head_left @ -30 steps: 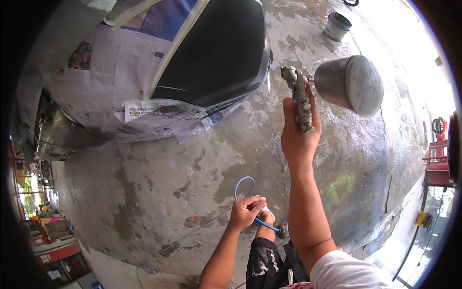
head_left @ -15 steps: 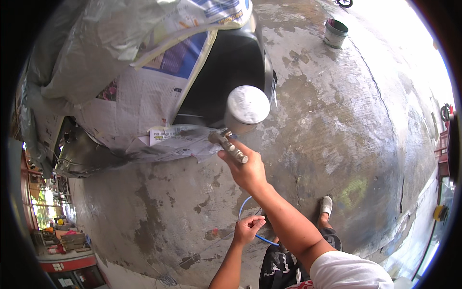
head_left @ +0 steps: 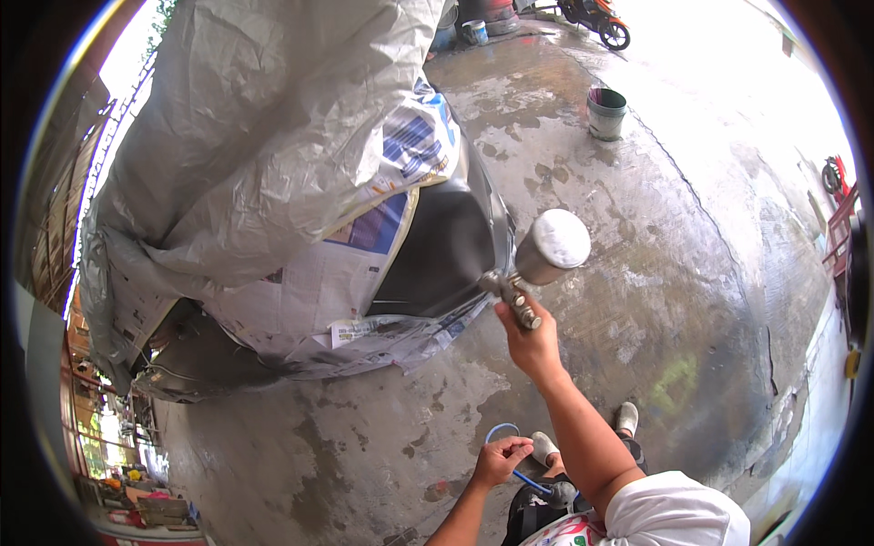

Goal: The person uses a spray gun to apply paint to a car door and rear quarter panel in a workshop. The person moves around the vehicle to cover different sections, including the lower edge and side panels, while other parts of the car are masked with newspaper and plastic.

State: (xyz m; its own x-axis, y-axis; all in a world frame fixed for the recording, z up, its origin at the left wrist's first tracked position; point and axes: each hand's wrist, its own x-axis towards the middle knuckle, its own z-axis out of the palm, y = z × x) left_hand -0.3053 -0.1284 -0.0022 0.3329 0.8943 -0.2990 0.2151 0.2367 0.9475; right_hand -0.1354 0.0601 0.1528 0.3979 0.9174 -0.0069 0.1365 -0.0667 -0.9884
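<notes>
My right hand [head_left: 535, 344] is closed around the handle of a metal spray gun [head_left: 515, 300], with a grey paint cup [head_left: 539, 258] under a white lid on top. The gun's nozzle end faces a dark body panel [head_left: 435, 244], close to its right edge. Taped newspaper [head_left: 305, 282] borders this panel, and a grey cover sheet [head_left: 273, 127] drapes over the vehicle above it. Lower down, my left hand [head_left: 501, 460] is closed, its fingers curled where a blue hose [head_left: 533, 481] passes; the hose appears to run through its grip.
A dirty bucket [head_left: 606, 116] stands on the stained concrete floor [head_left: 628, 246]. Farther back is an orange and black motorcycle [head_left: 596, 20]. A cluttered bench [head_left: 146, 505] sits at lower left. My shoes [head_left: 626, 419] are beside the hose.
My right hand has carried the spray gun to the right, from the panel's lower edge to its right side. The view has shifted too, showing more of the cover sheet and the background.
</notes>
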